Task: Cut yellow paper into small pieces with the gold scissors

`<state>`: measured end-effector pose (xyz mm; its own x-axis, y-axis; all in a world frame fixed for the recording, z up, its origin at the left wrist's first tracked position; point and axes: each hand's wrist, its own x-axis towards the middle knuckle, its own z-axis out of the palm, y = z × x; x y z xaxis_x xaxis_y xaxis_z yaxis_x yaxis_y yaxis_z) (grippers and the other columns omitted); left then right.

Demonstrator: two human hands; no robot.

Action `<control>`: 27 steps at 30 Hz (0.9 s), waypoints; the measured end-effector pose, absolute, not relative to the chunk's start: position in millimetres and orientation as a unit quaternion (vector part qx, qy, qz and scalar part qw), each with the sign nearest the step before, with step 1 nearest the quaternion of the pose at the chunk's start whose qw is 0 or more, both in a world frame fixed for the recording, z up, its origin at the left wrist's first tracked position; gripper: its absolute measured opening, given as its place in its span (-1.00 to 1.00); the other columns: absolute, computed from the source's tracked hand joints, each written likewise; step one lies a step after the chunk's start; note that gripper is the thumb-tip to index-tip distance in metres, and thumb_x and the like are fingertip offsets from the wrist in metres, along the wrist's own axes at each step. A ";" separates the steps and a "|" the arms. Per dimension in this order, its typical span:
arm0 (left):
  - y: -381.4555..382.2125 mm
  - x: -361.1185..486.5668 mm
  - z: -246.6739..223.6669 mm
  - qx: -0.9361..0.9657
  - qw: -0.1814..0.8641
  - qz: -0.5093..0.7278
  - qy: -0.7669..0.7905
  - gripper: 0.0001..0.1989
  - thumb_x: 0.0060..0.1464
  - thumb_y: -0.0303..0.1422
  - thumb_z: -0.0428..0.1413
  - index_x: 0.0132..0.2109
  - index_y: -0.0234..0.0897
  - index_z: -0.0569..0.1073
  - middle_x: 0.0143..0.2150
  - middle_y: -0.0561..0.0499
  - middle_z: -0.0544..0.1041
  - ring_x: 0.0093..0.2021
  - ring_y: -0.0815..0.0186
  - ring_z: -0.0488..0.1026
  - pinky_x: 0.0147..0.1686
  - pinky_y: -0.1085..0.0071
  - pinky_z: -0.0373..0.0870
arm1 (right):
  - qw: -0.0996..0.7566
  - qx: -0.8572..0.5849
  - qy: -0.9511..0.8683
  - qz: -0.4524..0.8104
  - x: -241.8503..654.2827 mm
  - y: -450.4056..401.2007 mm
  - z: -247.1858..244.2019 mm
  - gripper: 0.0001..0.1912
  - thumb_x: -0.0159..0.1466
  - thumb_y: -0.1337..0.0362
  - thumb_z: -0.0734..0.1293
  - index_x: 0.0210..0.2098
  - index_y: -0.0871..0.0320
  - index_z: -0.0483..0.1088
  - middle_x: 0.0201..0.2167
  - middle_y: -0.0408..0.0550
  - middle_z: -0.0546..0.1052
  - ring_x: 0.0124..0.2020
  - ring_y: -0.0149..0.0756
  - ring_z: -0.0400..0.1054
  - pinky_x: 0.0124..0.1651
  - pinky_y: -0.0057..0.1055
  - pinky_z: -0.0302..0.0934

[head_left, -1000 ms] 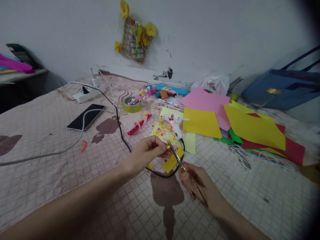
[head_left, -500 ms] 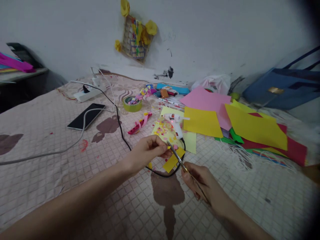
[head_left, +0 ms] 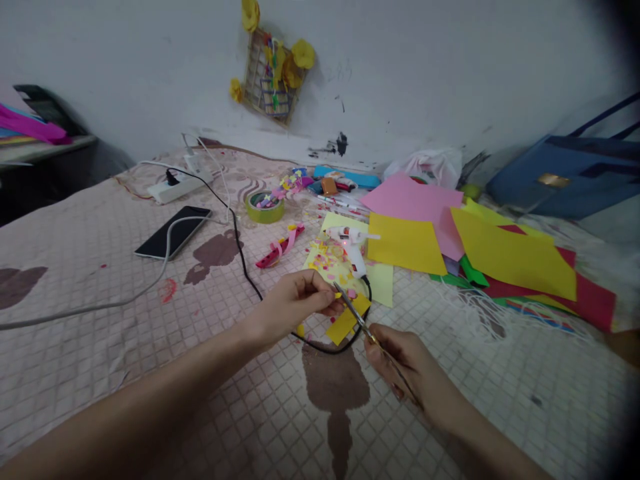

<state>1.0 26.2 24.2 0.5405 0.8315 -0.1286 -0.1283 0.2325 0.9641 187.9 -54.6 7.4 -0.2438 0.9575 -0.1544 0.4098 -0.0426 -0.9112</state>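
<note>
Between the fingertips of my left hand [head_left: 305,300] is a small yellow paper piece [head_left: 339,295]. My right hand [head_left: 403,367] is closed on the handles of metal scissors [head_left: 356,315], whose tips meet the yellow piece. Under the blades lies a yellow paper strip [head_left: 345,325]. Just beyond, a white glue gun [head_left: 353,250] with a small red light rests on a pale yellow sheet [head_left: 383,287] scattered with pink and yellow paper bits. To the left of it is a red decorated stick [head_left: 280,247] wrapped with a pink strip.
A black cable [head_left: 243,257] loops beneath my hands. A phone [head_left: 173,232], a power strip [head_left: 175,188] and a green tape roll [head_left: 265,208] lie to the left. Coloured sheets [head_left: 513,253], white string [head_left: 473,310] and a blue bag [head_left: 565,177] are at the right.
</note>
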 end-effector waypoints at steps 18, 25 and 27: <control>27.3 -0.1 24.0 0.517 0.714 0.328 0.339 -0.86 0.01 -0.41 0.13 -0.41 -0.38 0.32 -0.41 -0.02 0.53 -0.37 0.39 0.49 -0.27 0.43 0.40 | 0.284 -0.510 -0.615 0.531 190.7 -54.8 4.6 -0.57 0.21 -0.10 0.14 -0.53 0.14 0.10 -0.70 -0.30 0.09 -0.69 -0.52 -0.09 -0.64 -0.51 -0.18; 27.8 -0.3 22.9 0.518 0.716 0.325 0.335 -0.87 0.02 -0.43 0.11 -0.40 -0.38 0.31 -0.41 -0.01 0.52 -0.38 0.41 0.48 -0.28 0.45 0.40 | 0.266 -0.527 -0.619 0.518 191.3 -55.2 5.3 -0.57 0.21 -0.09 0.14 -0.54 0.13 0.10 -0.71 -0.30 0.10 -0.69 -0.51 -0.07 -0.64 -0.50 -0.17; 28.0 -0.2 22.5 0.519 0.715 0.327 0.335 -0.87 0.02 -0.43 0.11 -0.40 -0.38 0.31 -0.41 -0.02 0.52 -0.37 0.41 0.48 -0.27 0.45 0.40 | 0.264 -0.529 -0.617 0.519 191.6 -55.2 4.8 -0.58 0.22 -0.07 0.15 -0.54 0.13 0.10 -0.71 -0.30 0.10 -0.70 -0.51 -0.08 -0.64 -0.51 -0.17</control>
